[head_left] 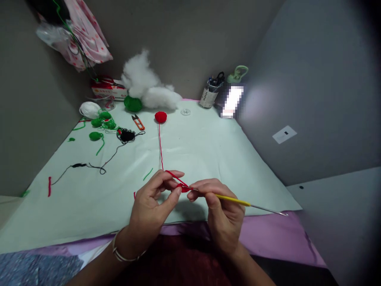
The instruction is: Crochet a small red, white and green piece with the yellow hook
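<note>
My left hand [154, 198] pinches a small piece of red crochet work [185, 188] between thumb and fingers. Red yarn [160, 147] passes over its index finger and runs back to a red yarn ball [161, 116] on the table. In my right hand [223, 206] is a crochet hook with a yellow handle [233, 200], gripped between thumb and fingers. The hook's front tip meets the red piece; its other metal end points out to the right. Part of the red piece is hidden by the fingers.
Orange thread snips [138, 122], tangled black yarn [127, 135], green crocheted pieces [95, 136] and a white yarn ball [90, 109] lie at the left. White stuffing [151, 87] and a green yarn ball [133, 103] sit behind. A pen holder [208, 97] and a bright screen [232, 101] stand back right.
</note>
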Demonstrator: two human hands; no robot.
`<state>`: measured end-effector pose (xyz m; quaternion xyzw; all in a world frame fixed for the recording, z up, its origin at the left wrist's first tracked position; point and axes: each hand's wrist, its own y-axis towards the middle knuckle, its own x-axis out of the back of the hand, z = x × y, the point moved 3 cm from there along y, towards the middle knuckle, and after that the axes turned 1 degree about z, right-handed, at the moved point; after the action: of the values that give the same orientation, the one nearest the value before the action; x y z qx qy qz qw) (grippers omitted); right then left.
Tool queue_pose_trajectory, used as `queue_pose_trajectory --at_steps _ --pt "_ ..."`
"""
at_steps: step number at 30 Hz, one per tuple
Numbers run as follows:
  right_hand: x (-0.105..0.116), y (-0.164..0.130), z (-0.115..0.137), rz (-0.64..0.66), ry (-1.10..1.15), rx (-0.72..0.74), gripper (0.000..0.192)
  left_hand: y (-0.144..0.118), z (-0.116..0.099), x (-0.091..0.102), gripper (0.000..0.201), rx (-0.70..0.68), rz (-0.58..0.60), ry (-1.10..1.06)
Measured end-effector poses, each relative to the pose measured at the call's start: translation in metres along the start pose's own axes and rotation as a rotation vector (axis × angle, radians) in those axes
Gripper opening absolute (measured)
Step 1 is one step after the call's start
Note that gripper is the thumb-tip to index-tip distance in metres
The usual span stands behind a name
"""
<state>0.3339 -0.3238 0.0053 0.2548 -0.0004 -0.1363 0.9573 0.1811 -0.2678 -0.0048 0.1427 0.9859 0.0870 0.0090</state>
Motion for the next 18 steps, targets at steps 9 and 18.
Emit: queue_pose_trajectory --at_steps 9,18 --pt "0.0 0.002 -0.001 0.042 -0.015 -0.011 0.026 0.0 -0.001 0.0 0.025 0.004 0.026 0.026" --pt "0.002 0.001 -0.001 0.068 -0.023 -0.029 0.025 0.001 -0.008 -0.001 0.028 -0.094 0.03 0.11"
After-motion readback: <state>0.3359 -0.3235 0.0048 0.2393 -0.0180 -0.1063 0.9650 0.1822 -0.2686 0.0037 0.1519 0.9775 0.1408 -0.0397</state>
